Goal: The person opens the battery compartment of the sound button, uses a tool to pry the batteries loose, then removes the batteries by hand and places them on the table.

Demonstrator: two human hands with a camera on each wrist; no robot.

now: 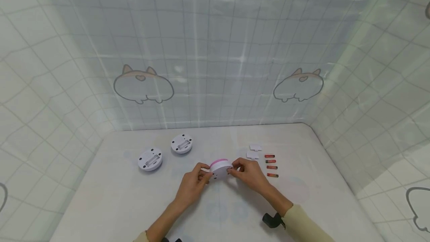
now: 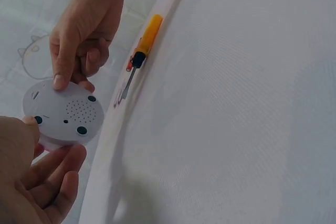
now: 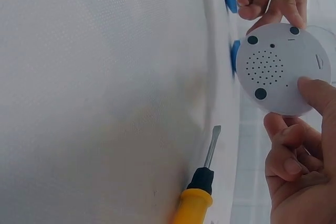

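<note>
Both hands hold a round white device (image 1: 221,169) with a pink rim, tilted so its underside shows. That underside has speaker holes, dark round feet and a small latch slot; no open compartment is visible on it. The left hand (image 1: 193,184) pinches its left edge, thumb on the underside and fingers behind. At the opposite edge, the right hand (image 1: 250,173) grips it with the thumb pressed on the underside near the latch slot. In the right wrist view a screwdriver (image 3: 199,190) with a yellow handle lies apart from the hands.
Two similar round devices (image 1: 150,160) lie upside down at the left, battery compartments uncovered. On the right are two small white covers (image 1: 252,155) and several red batteries (image 1: 270,161) in a column. A patterned curtain (image 1: 221,85) surrounds the white table (image 1: 117,204).
</note>
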